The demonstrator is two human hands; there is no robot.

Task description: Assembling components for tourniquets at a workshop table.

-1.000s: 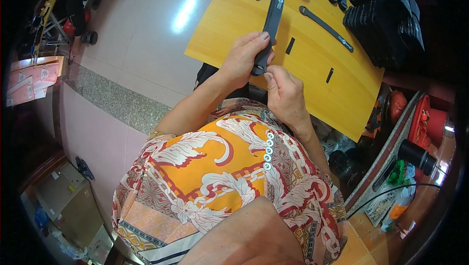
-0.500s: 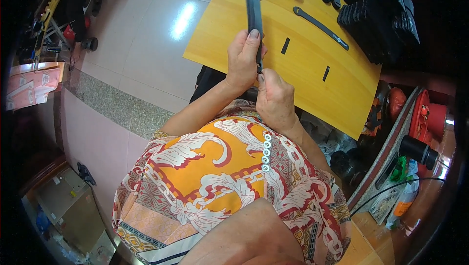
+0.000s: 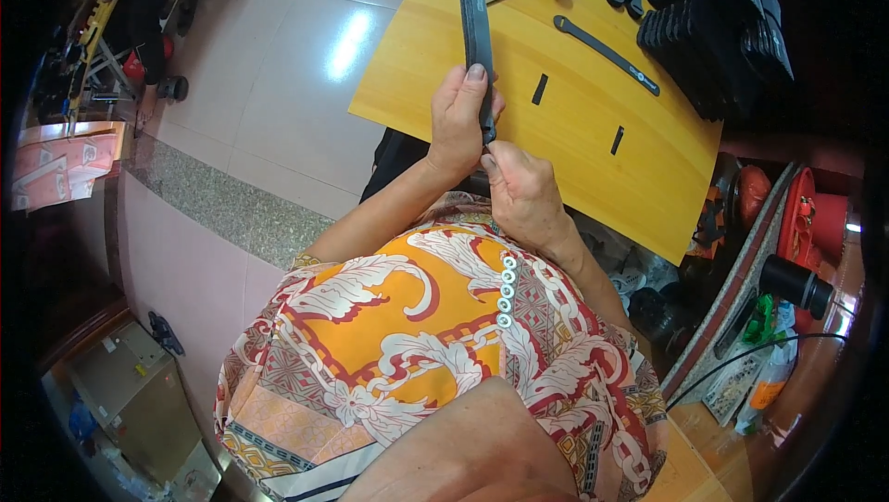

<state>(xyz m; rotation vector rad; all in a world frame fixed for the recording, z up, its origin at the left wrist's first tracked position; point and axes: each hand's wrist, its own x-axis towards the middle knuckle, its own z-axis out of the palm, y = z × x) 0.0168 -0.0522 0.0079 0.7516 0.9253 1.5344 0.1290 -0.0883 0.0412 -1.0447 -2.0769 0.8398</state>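
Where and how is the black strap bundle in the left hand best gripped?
Probably pinch across the black strap bundle near its far end, coming from over the yellow table: that slim length sticks out free, while the left hand grips below and the right hand is at the near end.

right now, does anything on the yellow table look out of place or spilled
Nothing looks spilled or damaged. One black strap lies alone, slanted, on the yellow table, apart from the strap bundle in the left hand and the black stacks at the far right. That makes it look slightly stray.
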